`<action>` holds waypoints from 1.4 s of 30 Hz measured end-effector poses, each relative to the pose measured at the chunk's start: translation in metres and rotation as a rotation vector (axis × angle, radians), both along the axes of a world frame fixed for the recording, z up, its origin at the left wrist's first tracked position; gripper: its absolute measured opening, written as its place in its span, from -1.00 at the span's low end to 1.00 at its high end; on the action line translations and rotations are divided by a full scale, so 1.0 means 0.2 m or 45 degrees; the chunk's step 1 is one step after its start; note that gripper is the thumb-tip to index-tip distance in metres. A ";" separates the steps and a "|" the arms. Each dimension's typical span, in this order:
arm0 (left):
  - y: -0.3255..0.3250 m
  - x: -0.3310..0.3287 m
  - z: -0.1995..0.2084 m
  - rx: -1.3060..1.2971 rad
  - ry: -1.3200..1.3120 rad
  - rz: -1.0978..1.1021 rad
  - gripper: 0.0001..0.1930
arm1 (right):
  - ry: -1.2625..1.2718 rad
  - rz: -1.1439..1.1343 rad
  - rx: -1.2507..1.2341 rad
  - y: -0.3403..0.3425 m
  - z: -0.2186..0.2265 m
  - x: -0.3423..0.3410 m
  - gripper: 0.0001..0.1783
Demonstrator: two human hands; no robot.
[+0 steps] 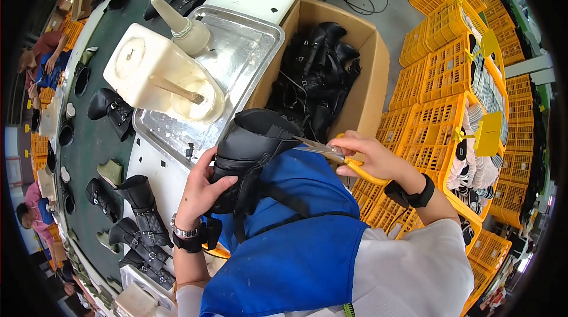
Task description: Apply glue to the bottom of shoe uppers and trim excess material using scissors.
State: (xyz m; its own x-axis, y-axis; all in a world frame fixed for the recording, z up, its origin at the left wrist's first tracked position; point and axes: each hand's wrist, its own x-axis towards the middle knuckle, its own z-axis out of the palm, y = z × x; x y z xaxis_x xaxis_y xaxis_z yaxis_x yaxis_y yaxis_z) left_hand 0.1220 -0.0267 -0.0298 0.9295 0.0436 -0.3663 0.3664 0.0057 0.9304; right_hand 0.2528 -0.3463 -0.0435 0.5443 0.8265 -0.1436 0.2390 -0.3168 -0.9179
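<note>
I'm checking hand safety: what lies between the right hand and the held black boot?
In the head view, scissors: the right hand grips their yellow handles, and their blades point toward the black boot.

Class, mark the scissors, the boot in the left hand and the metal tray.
Scissors (324, 149), head view: on the blades.
Boot (247, 144), head view: on the black shaft.
Metal tray (241, 59), head view: on its bare base.

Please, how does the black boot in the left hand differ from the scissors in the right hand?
Colour: the black boot looks dark throughout, while the scissors have yellow handles and metal blades.
Size: the boot is much bulkier; the scissors are slim.
Hold: the left hand grips the boot's side, whereas the right hand grips the scissors' handles.
Shared: both are held off the table.
</note>
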 end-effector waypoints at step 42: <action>-0.01 -0.02 -0.02 0.145 -0.026 -0.047 -0.41 | -0.081 0.032 0.011 0.11 -0.01 -0.04 -0.53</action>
